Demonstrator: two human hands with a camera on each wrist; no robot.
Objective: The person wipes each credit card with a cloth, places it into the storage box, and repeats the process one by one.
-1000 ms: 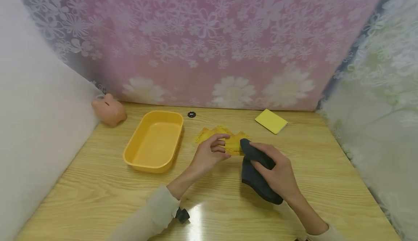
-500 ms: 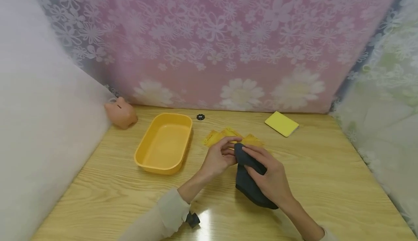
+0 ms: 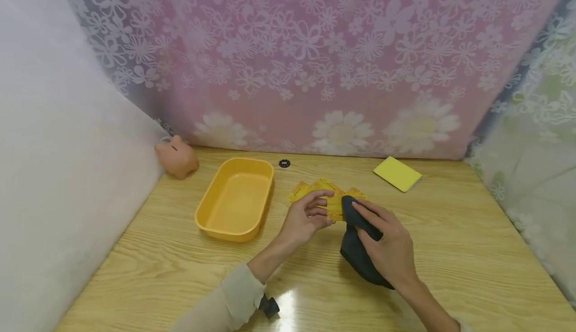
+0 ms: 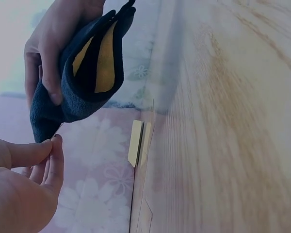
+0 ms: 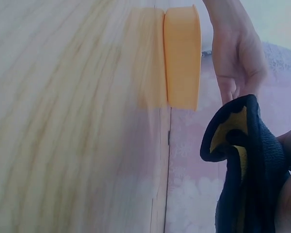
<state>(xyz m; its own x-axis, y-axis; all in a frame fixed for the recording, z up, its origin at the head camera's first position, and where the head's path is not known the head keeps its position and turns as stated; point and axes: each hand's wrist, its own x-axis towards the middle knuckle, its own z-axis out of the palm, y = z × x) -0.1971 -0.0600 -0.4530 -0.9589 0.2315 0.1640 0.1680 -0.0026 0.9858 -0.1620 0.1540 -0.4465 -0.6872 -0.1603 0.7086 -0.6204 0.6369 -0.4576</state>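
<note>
Wood-grain counter (image 3: 148,272) carried an orange tray (image 3: 238,197) on the left; right hand (image 3: 393,247) gripped a folded, yellow-lined dark cloth (image 3: 360,259), held above the counter to the tray's right. Pink piggy bank (image 3: 177,158) stood far left, yellow notebook (image 3: 398,174) lay back right. Left hand (image 3: 303,220) pinched a yellow card (image 3: 335,209) at the cloth's edge, more yellow cards (image 3: 301,190) lay just behind, black chip (image 3: 284,163) near tray's far corner.

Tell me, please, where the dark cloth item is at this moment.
In the head view, the dark cloth item is right of centre, held above the table by the right hand; its upper end overlaps the yellow card that the left hand holds.
</note>
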